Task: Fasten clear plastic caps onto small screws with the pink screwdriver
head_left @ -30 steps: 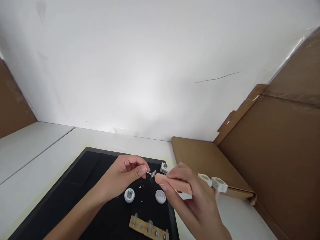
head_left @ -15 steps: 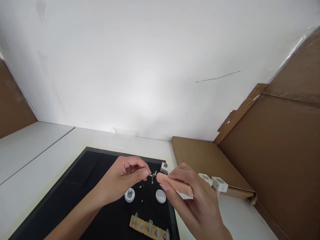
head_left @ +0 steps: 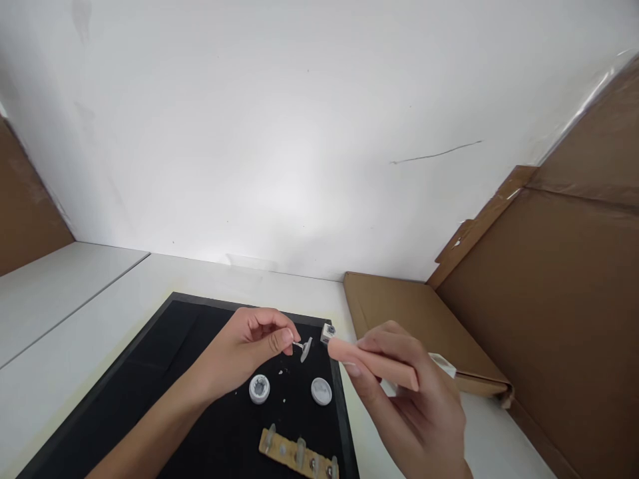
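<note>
Between the thumb and fingers of my left hand (head_left: 267, 339) is the thin stem of a small holder, with a translucent grey false nail (head_left: 307, 349) at its end. To the right, my right hand (head_left: 419, 386) is closed around a peach-coloured finger-shaped stick (head_left: 374, 364), its rounded tip pointing left. A gap separates that tip from the false nail. Below the hands stand an open white jar (head_left: 259, 390) with grey-white stuff inside and its round lid (head_left: 321, 392). Nearer me lies a tan strip (head_left: 289, 456) with several nail-shaped translucent pieces standing on it.
A black mat (head_left: 170, 392) covers part of the white table (head_left: 90, 286). Behind the hands sits a small white box (head_left: 327, 332). A flat cardboard box (head_left: 399, 299) lies at the right, with another white box (head_left: 442, 363) partly hidden by my right hand. Small white crumbs dot the mat.
My right hand has moved right with the finger-shaped stick, widening the gap from the false nail. The left hand has shifted slightly left, and the false nail shows more plainly.
</note>
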### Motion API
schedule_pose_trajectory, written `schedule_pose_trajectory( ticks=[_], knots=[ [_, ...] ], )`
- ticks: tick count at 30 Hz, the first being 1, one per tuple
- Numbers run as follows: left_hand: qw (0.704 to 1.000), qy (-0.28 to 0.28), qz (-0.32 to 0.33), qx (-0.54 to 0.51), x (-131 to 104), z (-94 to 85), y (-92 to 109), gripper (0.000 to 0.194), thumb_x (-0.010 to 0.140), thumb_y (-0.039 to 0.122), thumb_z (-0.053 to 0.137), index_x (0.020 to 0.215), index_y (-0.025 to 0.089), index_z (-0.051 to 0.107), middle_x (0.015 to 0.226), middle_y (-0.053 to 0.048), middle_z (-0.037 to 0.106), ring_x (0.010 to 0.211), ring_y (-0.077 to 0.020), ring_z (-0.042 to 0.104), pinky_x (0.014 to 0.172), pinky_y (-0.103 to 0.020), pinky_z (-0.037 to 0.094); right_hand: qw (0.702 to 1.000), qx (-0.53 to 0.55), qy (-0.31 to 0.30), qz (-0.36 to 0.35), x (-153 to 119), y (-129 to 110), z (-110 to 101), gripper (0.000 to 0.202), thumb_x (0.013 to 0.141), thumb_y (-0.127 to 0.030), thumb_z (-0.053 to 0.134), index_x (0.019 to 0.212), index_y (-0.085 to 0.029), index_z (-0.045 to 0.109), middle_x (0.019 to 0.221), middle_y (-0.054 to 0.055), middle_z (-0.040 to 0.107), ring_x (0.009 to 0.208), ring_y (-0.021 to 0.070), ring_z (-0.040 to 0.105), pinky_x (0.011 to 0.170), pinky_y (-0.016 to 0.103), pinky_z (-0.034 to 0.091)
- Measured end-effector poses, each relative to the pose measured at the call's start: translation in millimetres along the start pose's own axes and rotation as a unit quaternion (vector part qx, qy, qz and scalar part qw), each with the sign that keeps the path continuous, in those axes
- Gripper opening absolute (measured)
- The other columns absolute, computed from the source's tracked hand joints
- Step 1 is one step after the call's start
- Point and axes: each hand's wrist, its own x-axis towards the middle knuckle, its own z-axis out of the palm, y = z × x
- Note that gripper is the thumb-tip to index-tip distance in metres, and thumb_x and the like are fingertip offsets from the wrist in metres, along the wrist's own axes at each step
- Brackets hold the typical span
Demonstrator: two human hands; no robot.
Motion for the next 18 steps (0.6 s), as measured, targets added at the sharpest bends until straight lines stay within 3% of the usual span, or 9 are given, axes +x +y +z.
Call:
schedule_pose_trajectory(
  ticks=[4, 18],
  knots=[
    [1.000, 0.004, -0.005, -0.017, 2.5, -3.8, -5.7, 0.029, 0.080, 0.046, 0.065, 0.078, 0.017, 0.069, 0.067, 0.000, 0.062, 0.068, -0.0134, 0.055, 0.067, -0.025, 0.040, 0.999, 0.031, 0.017, 0.012, -1.4, 0.1, -0.2, 0.012, 0.086, -0.013, 0.056, 0.087, -0.023, 0.049, 0.065, -0.003, 0.051, 0.054, 0.0117, 0.048, 0.047, 0.024, 0.039],
    [0.999, -0.008, -0.017, -0.041, 1.3, 0.9, -0.8, 0.031, 0.079, 0.047, 0.066, 0.077, 0.017, 0.069, 0.068, -0.001, 0.063, 0.070, -0.0141, 0.057, 0.067, -0.025, 0.042, 0.998, 0.041, -0.040, -0.007, 3.1, -2.9, 0.8, 0.012, 0.085, -0.015, 0.059, 0.086, -0.024, 0.051, 0.064, -0.004, 0.052, 0.052, 0.0107, 0.048, 0.045, 0.022, 0.037]
  ],
)
